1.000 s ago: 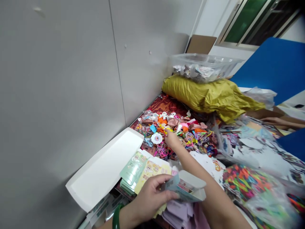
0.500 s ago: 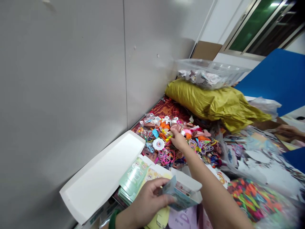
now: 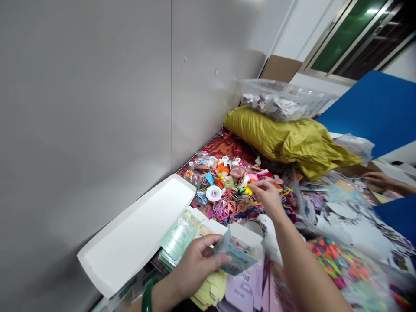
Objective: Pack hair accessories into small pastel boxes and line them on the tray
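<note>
My R hand (image 3: 268,199) has its fingers (image 3: 259,187) pinched together right at a small yellow piece (image 3: 248,191); the fingertips partly cover it, so I can't tell if it's gripped or only touched; my L hand (image 3: 195,266) is clenched round a small printed card box (image 3: 235,253), thumb on the near face, w/ a green jade bangle (image 3: 147,297) on that wrist.

The yellow piece lies in a heap of hair accessories (image 3: 227,203), near the worktop's far corner, on a red patterned cloth (image 3: 232,147); it looks tiny, light and prob. hard plastic, so a fingertip pinch at its edges seems best; tangled elastic rings (image 3: 224,210) could drag along if lifted. The box looks light but easily crushed; safest held by its folded body, not the flaps.

Along the wall sits a white card tray (image 3: 130,236), w/ green printed cards (image 3: 178,234) beside it; lilac flat cartons (image 3: 242,290) lie near the worktop's near edge; a clear plastic tub (image 3: 279,102) sits on a yellow woven sack (image 3: 279,141); a co-worker's hand (image 3: 378,178) shows at far R.

The box's print is too small to read; the worktop itself is mostly buried; the near edge is cut off by the frame.
</note>
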Available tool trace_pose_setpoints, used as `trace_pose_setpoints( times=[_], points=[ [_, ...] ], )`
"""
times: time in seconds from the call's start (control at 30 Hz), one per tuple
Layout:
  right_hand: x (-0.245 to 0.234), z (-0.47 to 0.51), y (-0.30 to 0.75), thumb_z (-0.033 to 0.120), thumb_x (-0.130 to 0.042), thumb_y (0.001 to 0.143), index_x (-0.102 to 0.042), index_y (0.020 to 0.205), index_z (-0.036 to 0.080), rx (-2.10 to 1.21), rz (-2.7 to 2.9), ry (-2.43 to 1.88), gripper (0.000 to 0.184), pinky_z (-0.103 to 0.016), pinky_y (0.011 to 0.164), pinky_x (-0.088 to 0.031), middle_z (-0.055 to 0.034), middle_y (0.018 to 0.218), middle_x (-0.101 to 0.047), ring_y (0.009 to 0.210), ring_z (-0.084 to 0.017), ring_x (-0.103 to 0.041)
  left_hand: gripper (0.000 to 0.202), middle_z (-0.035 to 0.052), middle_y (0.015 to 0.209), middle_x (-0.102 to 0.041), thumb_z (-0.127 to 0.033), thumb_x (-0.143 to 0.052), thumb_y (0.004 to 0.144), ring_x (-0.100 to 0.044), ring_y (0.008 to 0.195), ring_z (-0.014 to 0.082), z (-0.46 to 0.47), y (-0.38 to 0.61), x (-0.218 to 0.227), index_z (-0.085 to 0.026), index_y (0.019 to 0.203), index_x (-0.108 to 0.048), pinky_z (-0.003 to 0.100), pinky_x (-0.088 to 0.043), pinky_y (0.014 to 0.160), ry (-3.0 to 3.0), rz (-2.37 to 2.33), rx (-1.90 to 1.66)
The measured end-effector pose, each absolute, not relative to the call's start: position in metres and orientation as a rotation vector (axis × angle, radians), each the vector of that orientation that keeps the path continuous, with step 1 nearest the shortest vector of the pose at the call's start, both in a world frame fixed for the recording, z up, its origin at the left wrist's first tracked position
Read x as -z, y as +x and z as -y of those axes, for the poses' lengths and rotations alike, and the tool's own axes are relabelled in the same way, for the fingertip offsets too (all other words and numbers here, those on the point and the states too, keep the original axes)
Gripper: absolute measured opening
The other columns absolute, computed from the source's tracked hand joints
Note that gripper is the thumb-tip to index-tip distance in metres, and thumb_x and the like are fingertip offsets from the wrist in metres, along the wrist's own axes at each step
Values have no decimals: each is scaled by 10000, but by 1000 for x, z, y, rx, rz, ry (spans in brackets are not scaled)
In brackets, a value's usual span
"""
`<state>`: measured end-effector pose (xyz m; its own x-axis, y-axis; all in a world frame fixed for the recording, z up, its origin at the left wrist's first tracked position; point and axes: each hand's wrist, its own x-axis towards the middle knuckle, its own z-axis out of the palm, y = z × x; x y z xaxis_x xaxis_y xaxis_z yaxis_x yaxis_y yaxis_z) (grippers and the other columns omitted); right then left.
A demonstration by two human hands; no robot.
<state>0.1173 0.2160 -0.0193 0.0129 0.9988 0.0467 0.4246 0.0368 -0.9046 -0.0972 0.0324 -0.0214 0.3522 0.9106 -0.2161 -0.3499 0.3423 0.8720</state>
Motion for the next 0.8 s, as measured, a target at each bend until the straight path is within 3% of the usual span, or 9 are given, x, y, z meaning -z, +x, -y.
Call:
trace_pose_setpoints(
  times=[0.07, 0.2, 0.3, 0.43, 0.63, 0.8],
  points=[
    [-3, -185, 121, 471, -721, 670, -563, 771, 213, -937, 1380, -1333, 319, -222, 415, -373, 64, 517, -515, 412, -91, -441, 384, 64, 984, -700, -327, -718, 744, -639, 851, 190, -30, -95, 24, -166, 1087, -658, 283, -486, 760, 820, -803, -938],
    [-42, -112, 120, 323, -747, 703, -609, 1127, 275, -937, 1412, -1145, 449, -246, 527, -471, 18, 691, -624, 580, -130, -559, 381, 60, 959, -702, -340, -717, 748, -650, 831, 194, -26, -88, 29, -153, 1072, -650, 305, -493, 788, 784, -791, -947],
    [-51, -71, 116, 290, -720, 744, -657, 1075, 289, -787, 1548, -1214, 337, -322, 691, -520, -34, 911, -673, 795, -197, -622, 408, 77, 1001, -694, -358, -710, 755, -652, 855, 213, -25, -83, 30, -146, 1096, -634, 328, -495, 808, 780, -765, -968],
    [-46, -48, 107, 268, -646, 811, -672, 972, 290, -643, 1759, -1184, 164, -383, 747, -512, -43, 912, -657, 860, -230, -609, 415, 60, 988, -694, -337, -708, 761, -641, 885, 215, -24, -78, 28, -173, 1134, -630, 314, -492, 810, 810, -760, -976],
    [-47, -47, 114, 303, -607, 842, -700, 984, 313, -537, 2036, -1136, 170, -425, 872, -468, -65, 1213, -585, 1118, -274, -529, 364, 51, 986, -683, -303, -705, 763, -612, 880, 193, -17, -75, 27, -181, 1102, -658, 283, -471, 807, 905, -791, -996],
    [-21, -106, 123, 300, -573, 850, -691, 888, 230, -495, 1919, -1336, 142, -330, 724, -483, -60, 922, -674, 863, -216, -617, 327, 39, 940, -675, -300, -761, 688, -598, 876, 194, -3, -73, 25, -163, 979, -703, 270, -462, 802, 933, -770, -834]
  ],
)
